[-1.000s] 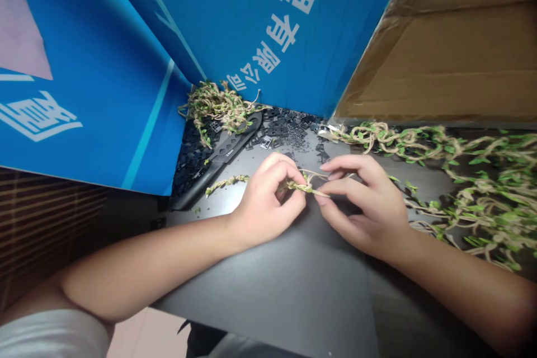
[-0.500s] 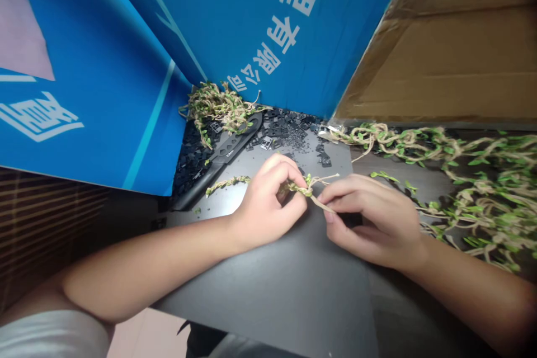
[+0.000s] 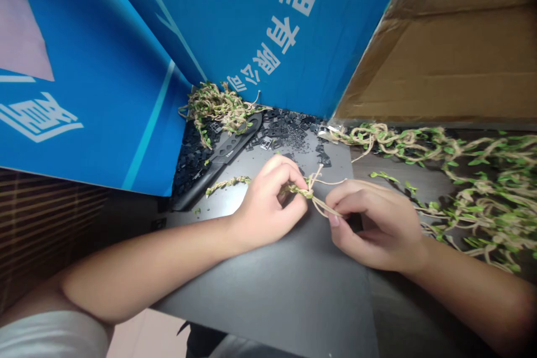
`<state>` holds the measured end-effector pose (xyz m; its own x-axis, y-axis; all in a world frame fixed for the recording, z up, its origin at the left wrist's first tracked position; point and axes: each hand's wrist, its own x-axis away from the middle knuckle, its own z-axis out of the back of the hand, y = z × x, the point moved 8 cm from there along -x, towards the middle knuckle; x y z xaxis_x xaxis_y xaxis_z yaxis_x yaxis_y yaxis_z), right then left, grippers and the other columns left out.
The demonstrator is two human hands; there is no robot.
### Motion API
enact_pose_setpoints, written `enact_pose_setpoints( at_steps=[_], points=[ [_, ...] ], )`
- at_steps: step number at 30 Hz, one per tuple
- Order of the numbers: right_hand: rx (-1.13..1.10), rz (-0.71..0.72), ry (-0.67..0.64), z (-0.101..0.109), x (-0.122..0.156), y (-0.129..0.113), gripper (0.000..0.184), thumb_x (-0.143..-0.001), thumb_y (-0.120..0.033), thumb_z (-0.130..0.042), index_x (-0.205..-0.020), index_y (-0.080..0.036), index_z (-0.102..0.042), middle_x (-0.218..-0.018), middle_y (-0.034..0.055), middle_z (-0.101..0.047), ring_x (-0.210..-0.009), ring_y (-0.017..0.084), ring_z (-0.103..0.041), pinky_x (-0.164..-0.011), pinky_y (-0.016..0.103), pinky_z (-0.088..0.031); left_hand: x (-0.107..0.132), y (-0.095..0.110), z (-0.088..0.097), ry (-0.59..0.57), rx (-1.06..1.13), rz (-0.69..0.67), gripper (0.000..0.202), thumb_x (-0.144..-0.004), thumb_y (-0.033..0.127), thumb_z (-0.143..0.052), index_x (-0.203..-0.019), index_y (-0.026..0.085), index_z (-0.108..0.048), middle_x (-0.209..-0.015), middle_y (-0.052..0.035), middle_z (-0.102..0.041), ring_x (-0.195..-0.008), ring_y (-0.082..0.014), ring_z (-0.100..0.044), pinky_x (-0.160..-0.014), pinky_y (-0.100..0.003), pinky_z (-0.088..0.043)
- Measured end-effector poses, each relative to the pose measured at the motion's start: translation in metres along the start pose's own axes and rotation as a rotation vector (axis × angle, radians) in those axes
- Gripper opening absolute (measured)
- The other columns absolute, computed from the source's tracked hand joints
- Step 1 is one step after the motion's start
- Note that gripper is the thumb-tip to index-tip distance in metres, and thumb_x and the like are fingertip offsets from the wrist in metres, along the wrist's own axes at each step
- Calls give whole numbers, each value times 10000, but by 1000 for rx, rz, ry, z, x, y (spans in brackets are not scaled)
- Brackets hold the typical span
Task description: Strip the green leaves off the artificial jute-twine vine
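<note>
My left hand (image 3: 268, 201) pinches a short braided length of jute twine with small green leaves (image 3: 298, 191) between thumb and fingers. Its plaited end runs out to the left over the dark tabletop (image 3: 268, 285). My right hand (image 3: 373, 229) is to the right of the knot. Its thumb and fingers grip the loose, pale twine strands (image 3: 325, 208) that leave the braid. Part of the braid is hidden inside my left fingers.
More leafy twine vine (image 3: 461, 196) spreads across the right side, and a tangled bunch (image 3: 220, 107) lies at the back corner. Black plastic pieces (image 3: 285, 134) and a long black perforated bar (image 3: 226, 151) lie behind. Blue printed sheets and brown cardboard stand behind the table.
My right hand has shifted a little to the right, drawing the twine strands out from the knot. One strand now sticks up above the knot. My left hand has barely moved.
</note>
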<state>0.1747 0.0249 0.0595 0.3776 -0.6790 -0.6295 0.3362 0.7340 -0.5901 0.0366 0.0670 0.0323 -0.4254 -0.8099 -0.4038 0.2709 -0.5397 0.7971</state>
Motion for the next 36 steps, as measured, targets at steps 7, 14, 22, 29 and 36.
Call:
enact_pose_setpoints(
  at_steps=[7,14,22,29,36],
  points=[
    [-107,-71,63,2,4,8,170,-891,-78,-614,-943,-237,-587,-852,21,-744,-714,155,-711,-631,267,-574,-1,-1,1,18,4,11,160,-808,31,-627,-865,180,-619,-964,-40,-585,-858,-145,-584,-638,-240,-459],
    [-132,-80,72,3,7,9,159,-867,-71,-648,-911,-211,-587,-842,35,-724,-727,147,-700,-629,255,-550,-1,-1,1,12,-2,12,152,-811,36,-628,-863,178,-626,-965,-44,-587,-899,-156,-590,-685,-259,-480],
    [-37,-9,-10,5,-1,0,208,-922,-128,-550,-742,-223,-507,-700,14,-650,-592,120,-602,-567,250,-478,-1,-4,0,4,24,40,154,-806,26,-628,-850,174,-630,-967,-46,-581,-843,-138,-575,-619,-228,-448],
    [6,-31,-36,-5,4,5,223,-884,-235,-741,-846,-228,-521,-1017,66,-771,-785,151,-737,-633,235,-563,-2,-7,4,37,25,47,142,-818,43,-654,-867,174,-627,-949,-40,-570,-836,-138,-570,-610,-221,-445],
    [7,-5,-9,-9,6,9,209,-914,-65,-621,-885,-238,-506,-977,21,-774,-861,124,-751,-696,203,-567,-2,-4,4,34,9,12,149,-813,46,-663,-863,178,-617,-943,-35,-574,-855,-146,-578,-664,-248,-469]
  ],
)
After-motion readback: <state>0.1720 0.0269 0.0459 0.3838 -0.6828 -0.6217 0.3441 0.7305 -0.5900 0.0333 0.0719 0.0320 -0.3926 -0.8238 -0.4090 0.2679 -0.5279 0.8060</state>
